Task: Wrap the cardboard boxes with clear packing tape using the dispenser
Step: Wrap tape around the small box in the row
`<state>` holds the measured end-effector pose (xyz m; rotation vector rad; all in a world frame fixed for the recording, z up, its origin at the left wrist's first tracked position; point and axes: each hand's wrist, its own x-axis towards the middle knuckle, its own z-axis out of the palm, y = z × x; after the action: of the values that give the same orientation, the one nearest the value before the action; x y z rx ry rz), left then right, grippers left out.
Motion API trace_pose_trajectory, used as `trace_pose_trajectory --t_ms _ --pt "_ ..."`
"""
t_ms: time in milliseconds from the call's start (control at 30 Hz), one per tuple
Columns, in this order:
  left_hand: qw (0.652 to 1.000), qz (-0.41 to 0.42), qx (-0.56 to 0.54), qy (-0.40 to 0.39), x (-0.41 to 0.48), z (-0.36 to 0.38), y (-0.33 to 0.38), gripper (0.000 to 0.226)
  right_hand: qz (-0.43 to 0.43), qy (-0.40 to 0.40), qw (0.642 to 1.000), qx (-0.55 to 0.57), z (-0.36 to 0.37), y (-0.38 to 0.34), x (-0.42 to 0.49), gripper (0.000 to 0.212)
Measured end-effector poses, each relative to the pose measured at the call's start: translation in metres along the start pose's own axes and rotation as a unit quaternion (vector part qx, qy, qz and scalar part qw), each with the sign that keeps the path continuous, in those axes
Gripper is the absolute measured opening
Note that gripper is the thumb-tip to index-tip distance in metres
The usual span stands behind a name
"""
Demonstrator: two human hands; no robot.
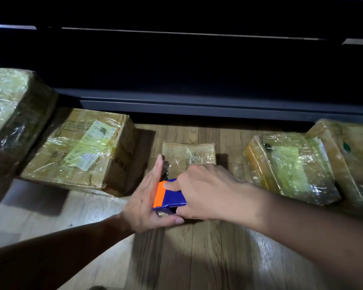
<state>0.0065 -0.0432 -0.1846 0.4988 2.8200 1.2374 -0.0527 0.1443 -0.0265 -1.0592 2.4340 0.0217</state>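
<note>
A large tape-wrapped box (13, 122) looms at the far left, with a labelled box (82, 149) beside it on the wooden floor (197, 258). The left hand (147, 201) lies flat against the left side of the tape dispenser (168, 195), its grip released and fingers straight. The blue and orange dispenser sits at the near end of a small box (189, 155). The right hand (208, 191) has its grip clenched around the dispenser. Two wrapped boxes (287, 164) lean at the right.

On wooden floor (197, 258), right hand (210, 191) grips blue-orange tape dispenser (170, 195) over small taped box (189, 155). Left hand (149, 197) flat against dispenser's left side, fingers straight. Larger wrapped box (78, 151) left; probably two more right, dim.
</note>
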Motion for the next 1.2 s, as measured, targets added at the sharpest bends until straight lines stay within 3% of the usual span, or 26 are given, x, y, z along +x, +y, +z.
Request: trace_pose_trajectory --t_ms 167,400,533,800,933,1033,1100,1200 --pt "0.997 0.053 0.052 -0.028 0.008 -0.008 -0.006 0.133 0.001 0.009 1.000 0.006 0.004 0.004 -0.001 0.050" --pt "0.993 0.010 0.102 -0.055 0.007 -0.008 0.000 0.129 -0.016 0.011 0.999 0.048 0.007 0.015 -0.012 0.055" --pt "0.985 -0.026 0.153 -0.081 -0.003 -0.017 -0.008 0.124 0.003 -0.034 0.999 0.041 -0.009 0.049 -0.026 0.061" --pt "0.987 -0.028 0.122 -0.096 -0.014 -0.037 -0.018 0.130 -0.041 -0.028 0.987 0.155 -0.019 0.072 -0.038 0.065" --pt "0.993 -0.040 0.077 -0.084 -0.009 -0.037 -0.002 0.133 -0.054 -0.028 0.953 0.296 -0.011 0.084 -0.037 0.062" --pt "0.988 -0.084 0.035 -0.124 -0.005 -0.038 0.014 0.129 -0.064 -0.019 0.942 0.329 -0.003 0.084 -0.034 0.068" --pt "0.990 -0.084 0.004 -0.114 -0.006 -0.043 0.024 0.107 -0.073 -0.015 0.947 0.313 0.001 0.080 -0.031 0.069" --pt "0.981 -0.163 -0.096 0.051 -0.008 -0.050 0.041 0.036 -0.075 0.011 0.960 0.270 0.005 0.071 -0.027 0.069"
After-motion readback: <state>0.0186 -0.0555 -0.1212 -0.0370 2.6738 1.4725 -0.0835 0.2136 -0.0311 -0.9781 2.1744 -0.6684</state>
